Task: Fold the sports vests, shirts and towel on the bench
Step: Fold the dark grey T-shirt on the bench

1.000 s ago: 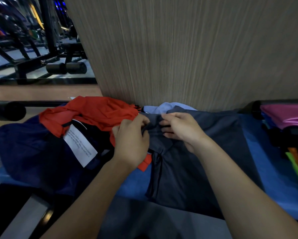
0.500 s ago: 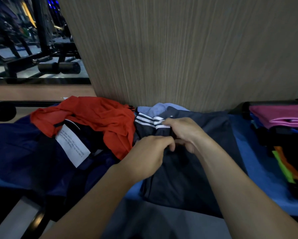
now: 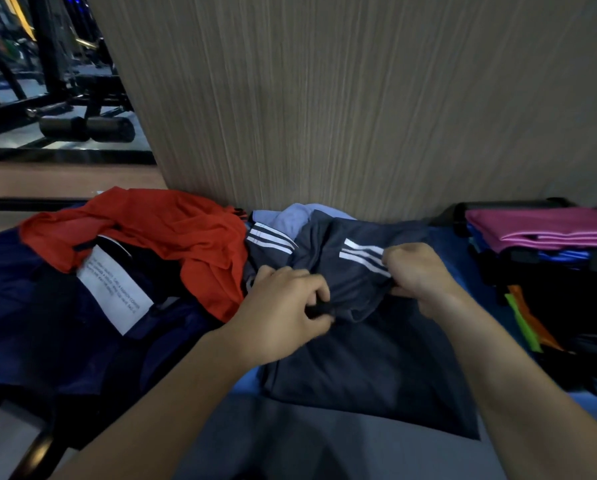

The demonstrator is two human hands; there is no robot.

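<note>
Grey shirt (image 3: 369, 358) edge pinched by both hands, left (image 3: 283, 306) and right (image 3: 416, 271), red vest (image 3: 172, 230) just beside.

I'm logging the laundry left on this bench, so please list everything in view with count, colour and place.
dark grey shirt: 1, white-striped sleeves, centre of bench, gripped by both hands
red garment: 1, red, left, atop the dark pile
navy garment: 1, navy, far left
white label: 1, white, on the left pile
light blue garment: 1, behind the grey shirt
folded stack: 1, pink on top, right
bench: 1, blue surface
wood panel: 1, beige, behind
gym equipment: black, upper left
left hand: 1, pinching the shirt
right hand: 1, gripping a striped sleeve
</note>
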